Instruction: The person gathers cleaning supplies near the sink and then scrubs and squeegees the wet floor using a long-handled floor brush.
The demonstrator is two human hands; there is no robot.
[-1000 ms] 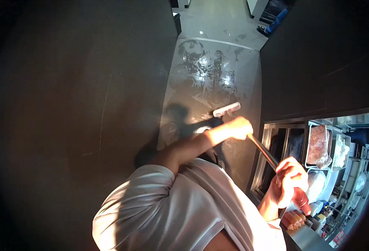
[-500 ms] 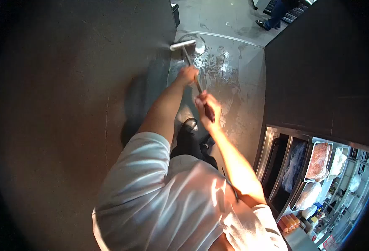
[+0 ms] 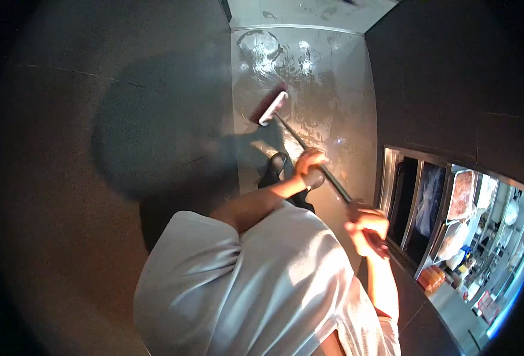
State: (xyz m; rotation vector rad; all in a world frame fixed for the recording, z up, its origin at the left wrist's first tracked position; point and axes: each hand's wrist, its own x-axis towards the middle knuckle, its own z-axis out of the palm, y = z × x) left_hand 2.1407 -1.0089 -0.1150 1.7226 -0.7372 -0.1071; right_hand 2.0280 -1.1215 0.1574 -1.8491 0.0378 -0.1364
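A long-handled floor brush (image 3: 272, 108) with a white block and dark reddish bristles is tilted over the wet floor (image 3: 327, 77). Whether the bristles touch the floor I cannot tell. My left hand (image 3: 311, 164) is wrapped round the middle of its dark handle (image 3: 335, 181). Closer to my body and further right, my right hand (image 3: 369, 224) grips the handle near its top end. My dark shoes show just under the left hand.
Dark walls (image 3: 173, 77) flank the narrow passage on both sides. On the right, a metal-framed opening (image 3: 386, 172) shows trays of packed food (image 3: 462, 196) and a counter. A raised strip (image 3: 297, 27) crosses the floor ahead.
The brush head has swung back from the left wall toward my feet. Both hands have moved right and nearer my body with the handle. The other person's leg has nearly left view.
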